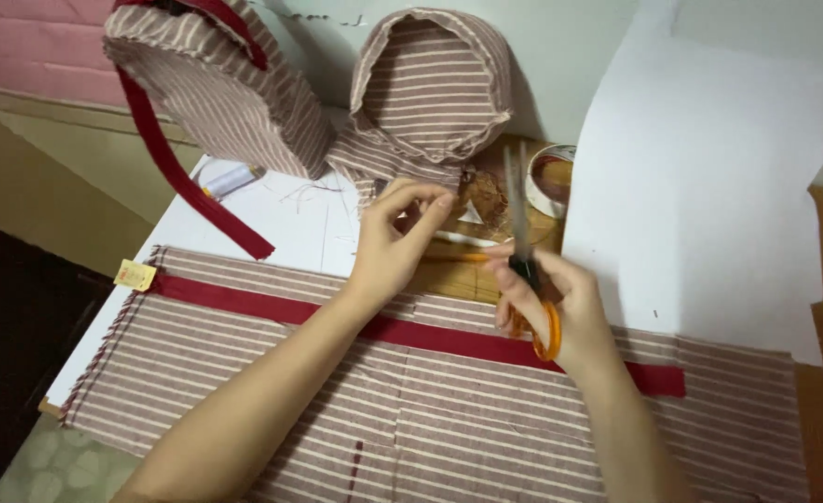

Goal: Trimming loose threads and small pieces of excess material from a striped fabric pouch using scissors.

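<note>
My right hand grips orange-handled scissors, blades pointing up and away over the table. My left hand is raised just left of the blades, its fingertips pinched together on something too small to make out, perhaps a thread. Below both hands lies a flat piece of maroon fabric with white stripes, crossed by a dark red band.
Two sewn striped fabric shells stand at the back, the left shell with a hanging red strap, the middle shell beside it. A thread spool, a round tape roll, a large white paper sheet and a yellow tag lie around.
</note>
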